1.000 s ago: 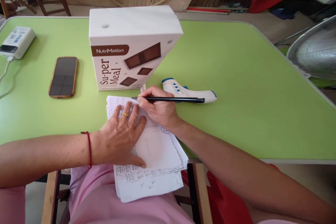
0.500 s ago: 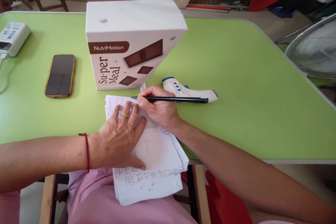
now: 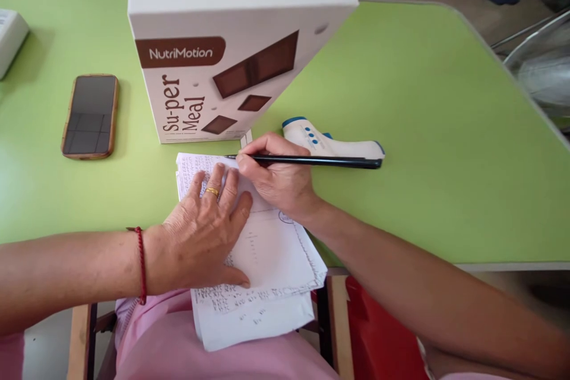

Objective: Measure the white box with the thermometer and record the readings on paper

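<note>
Sheets of paper with handwriting hang partly over the table's near edge. My left hand lies flat on them, fingers spread, a ring on one finger. In my right hand is a black pen, pinched between thumb and fingers. Its tip meets the paper near the top, just beyond my left fingertips. Behind the papers stands a white "NutriMotion Su-per Meal" box. A white and blue infrared thermometer lies behind the pen, partly covered by my right hand.
On the green table, a phone lies at the left. A white device sits at the far left edge. Beyond the right side of the table is a fan. A red chair seat shows below.
The view has shifted closer, so the box looks larger and higher. The pen remains on the paper in my right hand, and my left hand stays flat on the sheets.
</note>
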`<state>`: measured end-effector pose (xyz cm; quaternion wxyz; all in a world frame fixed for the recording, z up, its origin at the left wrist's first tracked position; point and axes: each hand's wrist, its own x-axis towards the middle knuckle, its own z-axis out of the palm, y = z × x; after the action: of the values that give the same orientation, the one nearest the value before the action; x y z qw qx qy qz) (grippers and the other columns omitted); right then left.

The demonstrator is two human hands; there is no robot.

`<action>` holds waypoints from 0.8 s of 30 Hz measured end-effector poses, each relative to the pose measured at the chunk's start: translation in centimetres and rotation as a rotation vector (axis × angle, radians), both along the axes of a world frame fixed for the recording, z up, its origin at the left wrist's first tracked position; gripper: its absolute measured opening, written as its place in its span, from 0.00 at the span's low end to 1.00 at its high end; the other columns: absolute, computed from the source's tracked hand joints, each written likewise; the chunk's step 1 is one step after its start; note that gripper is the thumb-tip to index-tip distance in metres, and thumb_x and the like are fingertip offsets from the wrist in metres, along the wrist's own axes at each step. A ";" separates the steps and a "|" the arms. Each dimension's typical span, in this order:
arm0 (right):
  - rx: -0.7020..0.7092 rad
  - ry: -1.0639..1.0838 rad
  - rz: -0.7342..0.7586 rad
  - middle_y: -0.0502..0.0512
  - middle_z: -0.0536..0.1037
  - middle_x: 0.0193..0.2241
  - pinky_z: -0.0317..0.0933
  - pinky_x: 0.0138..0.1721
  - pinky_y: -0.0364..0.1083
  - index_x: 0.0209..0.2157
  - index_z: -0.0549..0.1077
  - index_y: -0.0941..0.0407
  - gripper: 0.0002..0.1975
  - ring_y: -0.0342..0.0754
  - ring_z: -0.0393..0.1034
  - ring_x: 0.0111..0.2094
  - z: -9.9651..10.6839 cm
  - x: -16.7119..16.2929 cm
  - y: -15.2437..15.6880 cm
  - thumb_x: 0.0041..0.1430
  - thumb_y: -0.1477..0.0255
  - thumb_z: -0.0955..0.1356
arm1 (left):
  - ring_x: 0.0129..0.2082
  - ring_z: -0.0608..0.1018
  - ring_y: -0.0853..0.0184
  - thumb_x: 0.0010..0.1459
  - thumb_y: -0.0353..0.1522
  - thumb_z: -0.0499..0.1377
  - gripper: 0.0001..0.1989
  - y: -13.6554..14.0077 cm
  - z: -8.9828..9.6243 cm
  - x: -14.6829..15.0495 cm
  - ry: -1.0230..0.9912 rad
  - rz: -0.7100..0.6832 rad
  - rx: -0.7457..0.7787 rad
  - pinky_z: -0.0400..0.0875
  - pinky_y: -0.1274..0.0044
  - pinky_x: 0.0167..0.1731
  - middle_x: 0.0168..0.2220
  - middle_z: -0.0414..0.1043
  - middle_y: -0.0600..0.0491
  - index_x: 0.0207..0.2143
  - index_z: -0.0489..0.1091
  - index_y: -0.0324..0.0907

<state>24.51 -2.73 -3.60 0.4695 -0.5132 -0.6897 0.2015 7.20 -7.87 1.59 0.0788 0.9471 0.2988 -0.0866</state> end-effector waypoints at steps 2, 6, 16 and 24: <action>0.004 -0.005 0.012 0.47 0.74 0.21 0.65 0.26 0.44 0.25 0.70 0.52 0.06 0.43 0.67 0.22 0.0 0.1 0.0 0.55 0.72 0.68 | 0.71 0.49 0.29 0.53 0.62 0.61 0.58 0.0 0.0 0.0 0.013 -0.003 0.000 0.55 0.45 0.64 0.70 0.44 0.20 0.68 0.55 0.25; 0.009 0.017 0.032 0.46 0.74 0.20 0.65 0.26 0.44 0.25 0.69 0.52 0.06 0.43 0.67 0.22 0.0 0.1 0.0 0.56 0.73 0.69 | 0.70 0.49 0.28 0.53 0.62 0.61 0.58 0.1 0.1 0.2 0.018 -0.008 -0.001 0.55 0.45 0.64 0.70 0.44 0.19 0.67 0.55 0.24; 0.013 -0.062 -0.015 0.47 0.74 0.20 0.65 0.25 0.44 0.24 0.70 0.52 0.07 0.44 0.66 0.21 0.0 0.3 -0.1 0.55 0.71 0.68 | 0.71 0.50 0.29 0.51 0.62 0.63 0.58 0.1 -0.1 0.3 0.000 0.005 -0.003 0.53 0.46 0.65 0.70 0.44 0.21 0.67 0.57 0.24; 0.000 -0.038 -0.013 0.49 0.75 0.22 0.66 0.27 0.46 0.25 0.70 0.51 0.08 0.45 0.67 0.22 0.0 0.4 -0.2 0.58 0.69 0.69 | 0.70 0.52 0.30 0.51 0.62 0.62 0.57 0.0 -0.4 0.1 -0.035 0.003 0.036 0.52 0.48 0.66 0.70 0.47 0.22 0.66 0.58 0.25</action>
<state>24.94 -2.89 -3.56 0.4577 -0.5212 -0.6952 0.1887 7.34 -7.89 1.21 0.0671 0.9493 0.3004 -0.0645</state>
